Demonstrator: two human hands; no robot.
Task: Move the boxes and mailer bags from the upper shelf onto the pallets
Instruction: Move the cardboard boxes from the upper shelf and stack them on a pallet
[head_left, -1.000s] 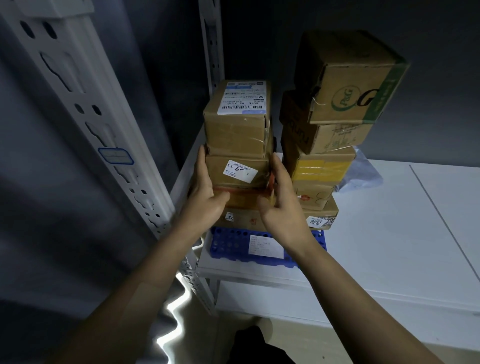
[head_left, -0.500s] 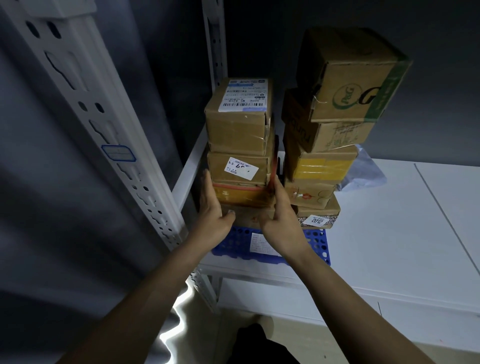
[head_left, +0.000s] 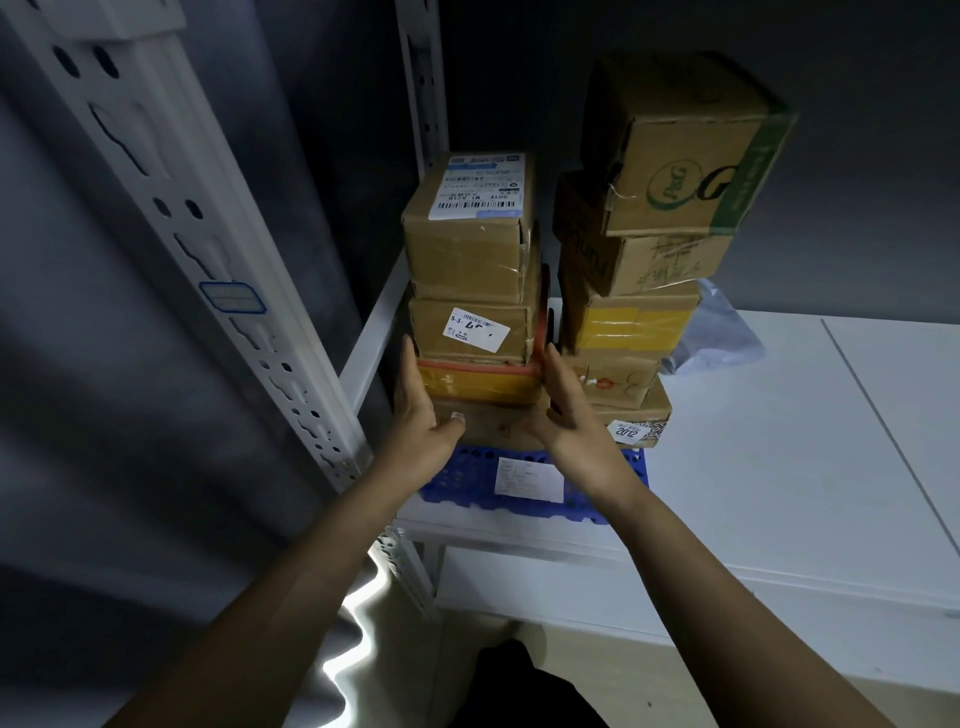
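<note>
Head view is showing two stacks of cardboard boxes standing side by side at the left end of the white upper shelf (head_left: 779, 441). The left stack (head_left: 470, 291), four boxes high, is sitting above a blue tray (head_left: 457, 480) bearing a white label. The left hand (head_left: 421, 415) is pressing flat against this stack's left side, fingers straight and pointing up, thumb lying across the front of the bottom box (head_left: 493, 428). The right hand (head_left: 569, 415) is pressing the opposite side, in the gap between the stacks, fingers likewise straight. Fingertips of both are reaching the orange-taped box (head_left: 478, 382). The right stack (head_left: 644, 270) is standing just beside, untouched. A grey mailer bag (head_left: 724, 338) is lying behind it, partly hidden. A slotted upright (head_left: 208, 270) is standing at the left.
</note>
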